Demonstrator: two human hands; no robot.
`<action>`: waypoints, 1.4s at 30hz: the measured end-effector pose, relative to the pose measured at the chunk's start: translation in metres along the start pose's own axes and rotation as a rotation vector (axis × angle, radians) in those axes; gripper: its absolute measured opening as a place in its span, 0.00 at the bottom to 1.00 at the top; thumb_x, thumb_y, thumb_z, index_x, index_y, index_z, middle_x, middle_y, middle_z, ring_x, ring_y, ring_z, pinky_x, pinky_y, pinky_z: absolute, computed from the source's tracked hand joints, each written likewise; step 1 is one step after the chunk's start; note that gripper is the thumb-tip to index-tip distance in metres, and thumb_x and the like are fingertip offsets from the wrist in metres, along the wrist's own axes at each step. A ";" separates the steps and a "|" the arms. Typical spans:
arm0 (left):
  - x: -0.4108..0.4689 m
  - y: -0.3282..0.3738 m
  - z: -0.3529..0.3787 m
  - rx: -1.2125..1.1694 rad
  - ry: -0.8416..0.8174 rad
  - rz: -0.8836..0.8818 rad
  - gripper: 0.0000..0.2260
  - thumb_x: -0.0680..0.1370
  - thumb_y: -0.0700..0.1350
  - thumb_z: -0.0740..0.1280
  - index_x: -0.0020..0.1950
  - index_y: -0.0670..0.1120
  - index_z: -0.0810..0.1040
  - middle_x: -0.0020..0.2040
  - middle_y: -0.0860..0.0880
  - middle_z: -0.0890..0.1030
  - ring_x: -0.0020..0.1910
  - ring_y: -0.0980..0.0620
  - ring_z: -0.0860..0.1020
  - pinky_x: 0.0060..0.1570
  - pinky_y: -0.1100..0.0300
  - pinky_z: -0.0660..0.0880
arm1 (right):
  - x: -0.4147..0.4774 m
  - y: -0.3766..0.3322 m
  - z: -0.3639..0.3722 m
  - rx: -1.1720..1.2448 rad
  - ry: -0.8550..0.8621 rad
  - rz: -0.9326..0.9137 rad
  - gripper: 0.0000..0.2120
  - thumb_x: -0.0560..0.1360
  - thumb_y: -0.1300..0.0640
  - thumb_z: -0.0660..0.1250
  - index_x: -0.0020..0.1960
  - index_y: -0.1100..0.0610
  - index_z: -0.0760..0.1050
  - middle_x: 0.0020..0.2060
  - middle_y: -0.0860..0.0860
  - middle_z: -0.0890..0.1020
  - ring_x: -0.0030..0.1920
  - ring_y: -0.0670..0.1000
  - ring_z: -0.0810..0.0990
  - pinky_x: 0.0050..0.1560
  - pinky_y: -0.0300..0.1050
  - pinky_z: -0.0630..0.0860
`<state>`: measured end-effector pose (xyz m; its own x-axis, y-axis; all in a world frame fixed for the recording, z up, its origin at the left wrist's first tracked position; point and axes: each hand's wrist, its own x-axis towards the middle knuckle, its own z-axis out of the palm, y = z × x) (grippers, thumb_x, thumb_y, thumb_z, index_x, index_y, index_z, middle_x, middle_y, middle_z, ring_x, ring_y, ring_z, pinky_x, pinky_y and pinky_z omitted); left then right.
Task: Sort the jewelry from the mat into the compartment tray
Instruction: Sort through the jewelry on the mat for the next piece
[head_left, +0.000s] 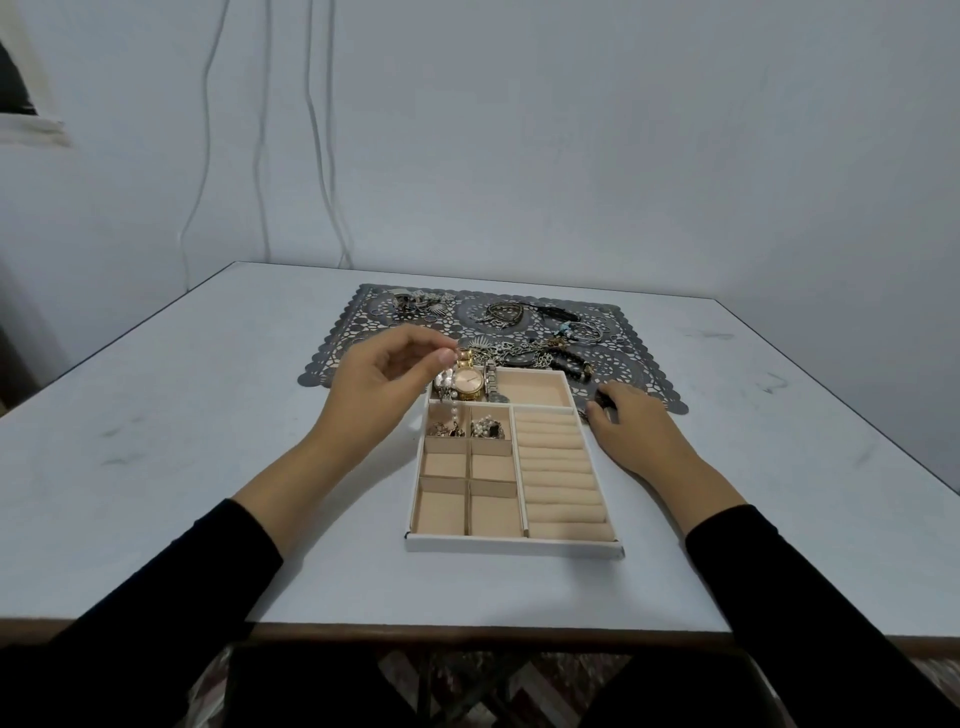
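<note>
A white compartment tray with beige lining sits mid-table. Its long back compartment holds a gold watch and a silver watch band. Two small back-left cells hold small pieces. My left hand hovers over the tray's back-left corner and pinches a pearl strand that dangles into a small cell. My right hand rests on the table at the tray's right side, fingers curled round a small dark piece. The dark lace mat behind the tray carries several chains, bracelets and rings.
The ring-roll section on the tray's right and the four front small cells hold nothing. The white table ends in a brown front edge. Cables hang on the wall behind.
</note>
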<state>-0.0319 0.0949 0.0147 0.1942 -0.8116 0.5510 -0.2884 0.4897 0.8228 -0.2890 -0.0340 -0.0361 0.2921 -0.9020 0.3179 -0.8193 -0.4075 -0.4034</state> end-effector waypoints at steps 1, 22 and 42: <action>-0.001 -0.001 0.001 -0.004 -0.021 -0.009 0.06 0.76 0.38 0.70 0.49 0.47 0.83 0.45 0.52 0.85 0.47 0.53 0.83 0.50 0.63 0.78 | 0.000 0.000 0.000 0.004 0.001 -0.004 0.10 0.79 0.52 0.59 0.49 0.58 0.73 0.46 0.53 0.77 0.46 0.52 0.72 0.41 0.44 0.64; -0.015 -0.006 -0.012 0.404 -0.189 -0.072 0.05 0.76 0.42 0.71 0.48 0.51 0.85 0.42 0.58 0.85 0.47 0.61 0.82 0.52 0.64 0.77 | 0.000 0.000 -0.002 -0.006 0.006 -0.029 0.10 0.79 0.53 0.59 0.49 0.59 0.73 0.45 0.52 0.76 0.45 0.51 0.71 0.41 0.43 0.62; 0.002 -0.021 -0.019 0.407 -0.073 -0.094 0.06 0.77 0.44 0.71 0.52 0.53 0.83 0.46 0.58 0.84 0.48 0.62 0.81 0.55 0.59 0.78 | 0.000 -0.004 -0.010 0.026 -0.029 0.025 0.12 0.79 0.53 0.59 0.56 0.59 0.77 0.51 0.55 0.81 0.52 0.55 0.76 0.46 0.43 0.68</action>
<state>-0.0080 0.0889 0.0013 0.1749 -0.8742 0.4530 -0.6222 0.2584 0.7389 -0.2905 -0.0308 -0.0254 0.2864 -0.9155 0.2826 -0.8135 -0.3881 -0.4330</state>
